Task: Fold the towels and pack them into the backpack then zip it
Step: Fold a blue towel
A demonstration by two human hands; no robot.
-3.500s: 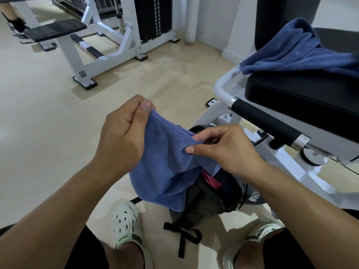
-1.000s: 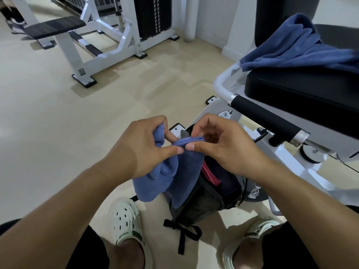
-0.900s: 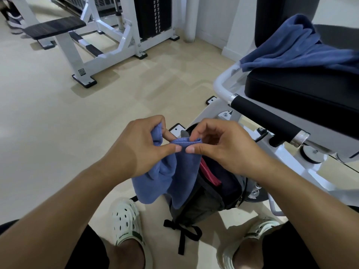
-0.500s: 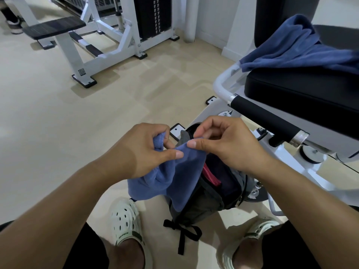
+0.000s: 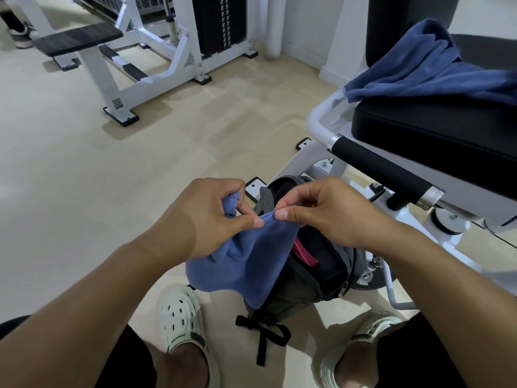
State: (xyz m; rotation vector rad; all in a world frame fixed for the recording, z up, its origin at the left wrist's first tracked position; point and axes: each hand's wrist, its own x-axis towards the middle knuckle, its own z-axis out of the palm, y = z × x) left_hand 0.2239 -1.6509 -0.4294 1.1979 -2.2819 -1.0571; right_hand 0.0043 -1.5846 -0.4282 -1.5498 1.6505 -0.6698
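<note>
A small blue towel (image 5: 246, 264) hangs doubled over between my hands, just above the floor. My left hand (image 5: 207, 219) pinches its top edge and bunches more cloth in the palm. My right hand (image 5: 321, 211) pinches the same edge right beside the left thumb. Under the towel stands a dark backpack (image 5: 316, 278), unzipped, with something red showing inside. A second, larger blue towel (image 5: 430, 71) lies crumpled on the black padded seat (image 5: 436, 135) at the upper right.
The seat's white frame and black foam roller (image 5: 383, 166) stand close on the right of the backpack. A white weight machine with a bench (image 5: 134, 51) fills the far left. My feet in white clogs (image 5: 181, 323) flank the backpack on the beige floor. Another person's shoe shows at the top left.
The towel, held spread between the hands, has been folded in half: the left hand brought its corner over to the right hand, and both now pinch the edge together, slightly lower.
</note>
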